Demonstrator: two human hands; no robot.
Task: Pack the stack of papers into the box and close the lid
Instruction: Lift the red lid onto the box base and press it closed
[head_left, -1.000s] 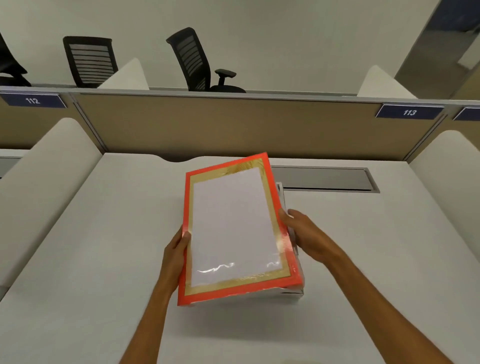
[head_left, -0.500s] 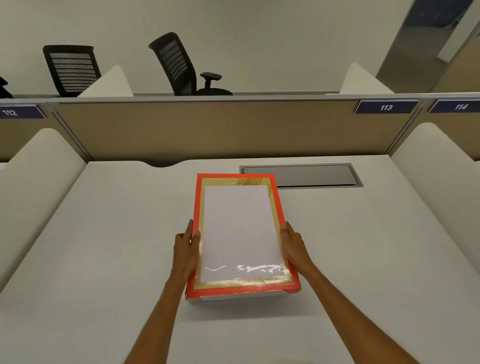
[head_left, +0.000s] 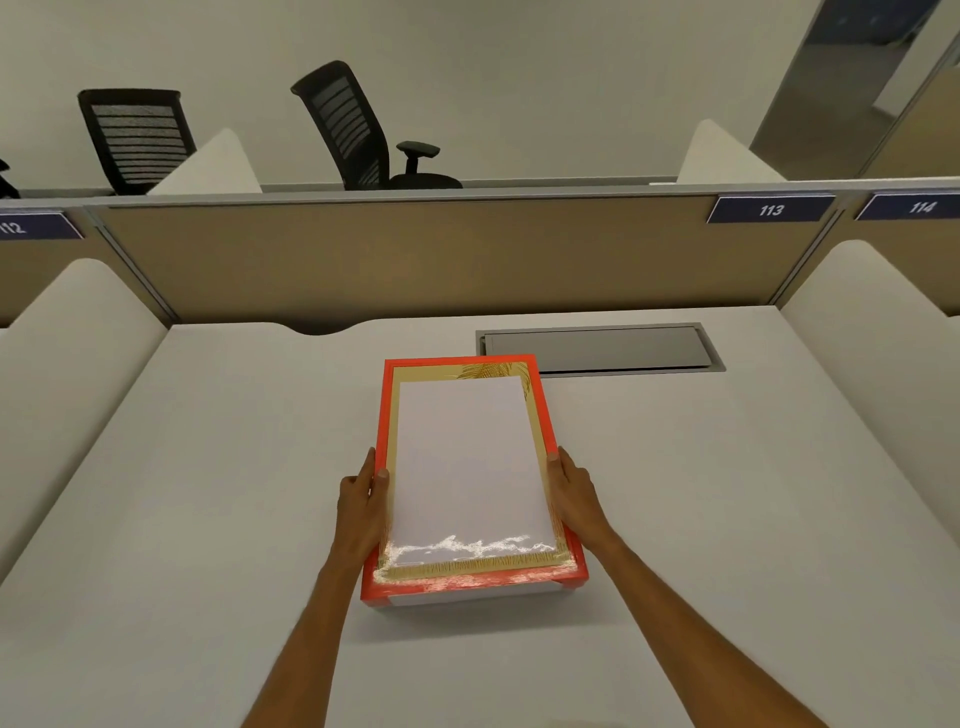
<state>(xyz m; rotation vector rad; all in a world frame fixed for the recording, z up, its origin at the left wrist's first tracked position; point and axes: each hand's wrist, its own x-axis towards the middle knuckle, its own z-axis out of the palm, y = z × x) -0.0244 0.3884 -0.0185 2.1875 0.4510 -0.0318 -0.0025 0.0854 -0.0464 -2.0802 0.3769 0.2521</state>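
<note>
Red-rimmed lid (head_left: 470, 462), long axis running away from you, clamped between your left hand (head_left: 361, 506) and right hand (head_left: 574, 496) grips, apparently nearly seated on the box (head_left: 467, 598).

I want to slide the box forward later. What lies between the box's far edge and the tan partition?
In the head view, bare white desk, plus the corner of the grey cable hatch right behind the lid.

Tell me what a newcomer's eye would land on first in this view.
The bright orange-red lid with its gold border and white centre stands out at the middle of the pale desk, sitting on a white box. The left hand and right hand press against its two long sides. Behind the tan partition, two black office chairs break the plain wall.
</note>
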